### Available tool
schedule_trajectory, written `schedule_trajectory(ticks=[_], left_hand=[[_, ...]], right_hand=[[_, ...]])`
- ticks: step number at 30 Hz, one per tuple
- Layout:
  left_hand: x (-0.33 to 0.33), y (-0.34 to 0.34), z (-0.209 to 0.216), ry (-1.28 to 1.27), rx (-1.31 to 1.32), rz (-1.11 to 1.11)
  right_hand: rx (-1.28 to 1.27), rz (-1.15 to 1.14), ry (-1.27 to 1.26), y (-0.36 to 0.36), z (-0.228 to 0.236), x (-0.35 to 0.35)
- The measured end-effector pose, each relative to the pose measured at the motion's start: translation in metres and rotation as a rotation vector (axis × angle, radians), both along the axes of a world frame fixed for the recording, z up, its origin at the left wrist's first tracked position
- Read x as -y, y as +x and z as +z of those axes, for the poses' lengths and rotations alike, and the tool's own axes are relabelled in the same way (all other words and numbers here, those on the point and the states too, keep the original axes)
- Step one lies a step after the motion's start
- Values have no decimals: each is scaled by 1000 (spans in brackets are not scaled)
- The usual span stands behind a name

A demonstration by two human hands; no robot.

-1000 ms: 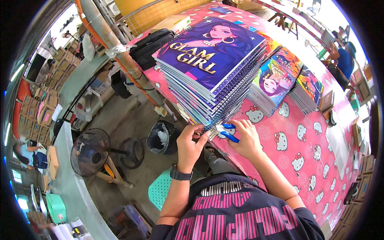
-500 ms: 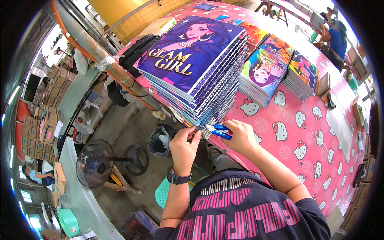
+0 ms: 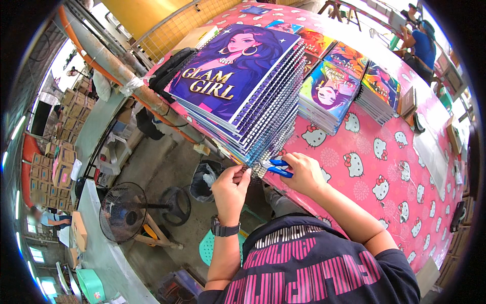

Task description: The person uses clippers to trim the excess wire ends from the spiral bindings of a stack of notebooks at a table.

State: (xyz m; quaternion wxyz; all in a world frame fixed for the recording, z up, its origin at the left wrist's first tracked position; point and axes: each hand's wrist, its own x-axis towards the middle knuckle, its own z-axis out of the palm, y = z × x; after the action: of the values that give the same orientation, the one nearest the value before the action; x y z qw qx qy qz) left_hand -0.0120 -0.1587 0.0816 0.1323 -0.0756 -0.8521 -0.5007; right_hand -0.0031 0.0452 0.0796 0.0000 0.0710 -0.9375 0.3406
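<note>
A tall stack of spiral-bound notebooks with purple illustrated covers stands at the table's near left edge, coil bindings facing right. My right hand grips blue-handled pliers, their jaws at the lower end of the stack's wire coils. Opposite it, my left hand pinches with thumb and fingers at the stack's lower near corner, by the end of a coil. Exactly what lies between those fingertips is too small to make out. A dark watch circles my left wrist.
Smaller stacks of colourful notebooks stand right of the tall one on the pink patterned table. A black fan, a lined bin and a green stool are at left below. A metal pole runs along the table's left. A person in blue sits far right.
The view has shifted slightly, so the stack appears a little further left. My left hand has moved slightly down and left; the right hand keeps the pliers near the coil ends.
</note>
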Motion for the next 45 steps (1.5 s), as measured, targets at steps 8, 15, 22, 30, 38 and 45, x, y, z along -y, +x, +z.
schedule_trajectory(ticks=[8,15,22,30,38,45], left_hand=[[3,2,2,50,79,-6],[5,-1,0,-17,84,-33],[3,-2,-4,-19,131,-25],[11,-4,-19,136,233,31],[4,-5,-14,-35,218,-37],[12,-6,-32,57,258,-11]], right_hand=[[-310,27,119,-3,-10,11],[-118,-4,30,4,-4,5],[-375,14,157,-4,-16,11],[-280,28,118,1,-15,4],[-214,0,138,-4,-25,14],[-209,33,163,1,-16,5]])
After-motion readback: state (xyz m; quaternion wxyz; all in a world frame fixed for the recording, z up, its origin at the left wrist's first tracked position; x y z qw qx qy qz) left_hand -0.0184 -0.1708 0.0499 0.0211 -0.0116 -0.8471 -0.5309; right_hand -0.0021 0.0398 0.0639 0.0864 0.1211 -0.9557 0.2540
